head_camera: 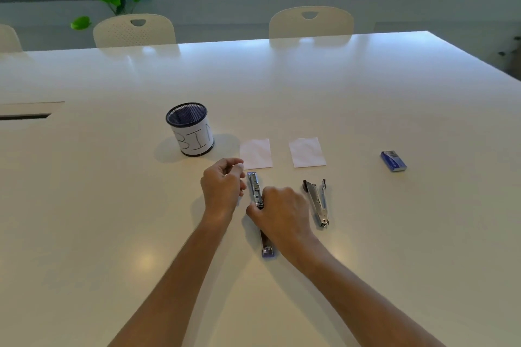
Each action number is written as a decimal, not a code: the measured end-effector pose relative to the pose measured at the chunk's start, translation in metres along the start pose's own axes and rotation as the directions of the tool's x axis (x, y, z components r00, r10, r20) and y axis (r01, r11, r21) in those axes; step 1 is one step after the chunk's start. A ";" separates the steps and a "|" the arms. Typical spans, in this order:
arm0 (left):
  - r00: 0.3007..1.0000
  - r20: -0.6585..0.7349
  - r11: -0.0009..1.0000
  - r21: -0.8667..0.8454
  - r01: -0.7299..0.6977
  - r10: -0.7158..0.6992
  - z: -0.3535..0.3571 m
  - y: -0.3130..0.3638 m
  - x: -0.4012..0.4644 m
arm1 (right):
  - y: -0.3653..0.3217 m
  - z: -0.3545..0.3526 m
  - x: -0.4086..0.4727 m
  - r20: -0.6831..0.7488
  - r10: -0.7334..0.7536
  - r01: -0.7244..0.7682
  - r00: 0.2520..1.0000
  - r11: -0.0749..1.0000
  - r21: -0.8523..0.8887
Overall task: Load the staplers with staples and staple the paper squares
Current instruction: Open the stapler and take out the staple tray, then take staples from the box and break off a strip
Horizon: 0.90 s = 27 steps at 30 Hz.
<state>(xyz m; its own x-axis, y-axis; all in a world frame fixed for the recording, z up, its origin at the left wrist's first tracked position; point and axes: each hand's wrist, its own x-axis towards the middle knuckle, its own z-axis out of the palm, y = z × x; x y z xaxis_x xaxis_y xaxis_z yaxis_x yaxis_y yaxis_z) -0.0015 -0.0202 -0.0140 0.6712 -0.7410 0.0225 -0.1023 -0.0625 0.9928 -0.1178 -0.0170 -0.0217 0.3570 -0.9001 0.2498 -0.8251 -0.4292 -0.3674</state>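
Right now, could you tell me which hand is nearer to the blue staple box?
The right hand. It rests on the opened stapler, well left of the blue staple box; the left hand is farther left still.

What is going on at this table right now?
A person is loading the opened stapler lying flat on the white table. The right hand holds it down at the middle, while the left hand pinches something small beside its metal channel, likely staples. A second stapler, two paper squares, a blue staple box and a mesh cup labelled BIN lie untouched.
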 end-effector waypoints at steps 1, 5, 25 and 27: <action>1.000 0.000 1.000 0.000 -0.006 0.006 0.000 0.000 0.000 | -0.001 0.000 -0.001 -0.007 -0.011 0.010 1.000 1.000 -0.011; 1.000 0.008 1.000 -0.017 -0.026 0.026 0.002 -0.001 -0.001 | -0.004 -0.001 -0.003 -0.022 -0.061 0.060 0.998 0.997 -0.053; 0.902 0.320 0.956 -0.060 -0.287 0.291 0.094 0.050 -0.034 | 0.124 -0.089 0.014 -0.237 0.165 -0.194 0.957 0.976 -0.102; 0.863 0.385 0.939 -0.038 -0.340 0.328 0.115 0.060 -0.037 | 0.147 -0.097 0.015 -0.268 0.203 -0.238 0.942 0.966 -0.104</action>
<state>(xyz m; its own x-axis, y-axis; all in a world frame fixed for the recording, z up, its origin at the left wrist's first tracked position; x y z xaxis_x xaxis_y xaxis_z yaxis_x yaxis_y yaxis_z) -0.1166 -0.0733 0.0309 0.2625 -0.9172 0.2998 -0.2967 0.2189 0.9295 -0.2759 -0.0866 0.0153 0.0515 -0.9148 0.4006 -0.9272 -0.1928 -0.3212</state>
